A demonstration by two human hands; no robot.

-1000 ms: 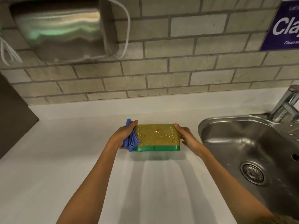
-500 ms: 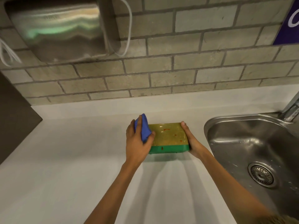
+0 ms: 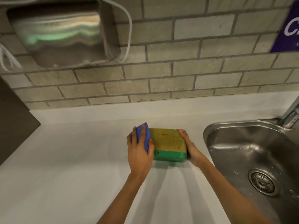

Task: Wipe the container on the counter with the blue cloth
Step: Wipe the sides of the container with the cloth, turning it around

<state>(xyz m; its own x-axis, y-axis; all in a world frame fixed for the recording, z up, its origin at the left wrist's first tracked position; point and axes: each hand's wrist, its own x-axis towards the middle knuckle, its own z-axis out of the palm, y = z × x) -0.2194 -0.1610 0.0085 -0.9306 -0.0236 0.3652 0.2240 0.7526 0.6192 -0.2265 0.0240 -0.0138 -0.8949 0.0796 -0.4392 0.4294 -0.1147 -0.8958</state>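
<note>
We have the container (image 3: 168, 143) sitting on the white counter (image 3: 72, 159), just left of the steel sink (image 3: 242, 143) and well out from the brick wall (image 3: 161, 78). It lies upside down, its green lid (image 3: 169, 156) at the bottom edge toward us and its yellowish, greasy base facing up, marked with a few red smears. Our left hand (image 3: 140, 152) is clenched around the blue cloth (image 3: 144, 136), pressing it against the container's left end; the cloth is folded into a wad that shows between our fingers and thumb and rises a little past the far corner. Our right hand (image 3: 190, 147) grips the container's right end, fingers wrapped along the side and one fingertip reaching the far top corner, steadying it flat on the counter. Both forearms reach in from the bottom of the view. A tap (image 3: 291, 113) stands at the sink's far right corner, a metal dispenser (image 3: 61, 36) with a white cable hangs on the wall at upper left, and a purple sign (image 3: 288, 29) shows at upper right.
</note>
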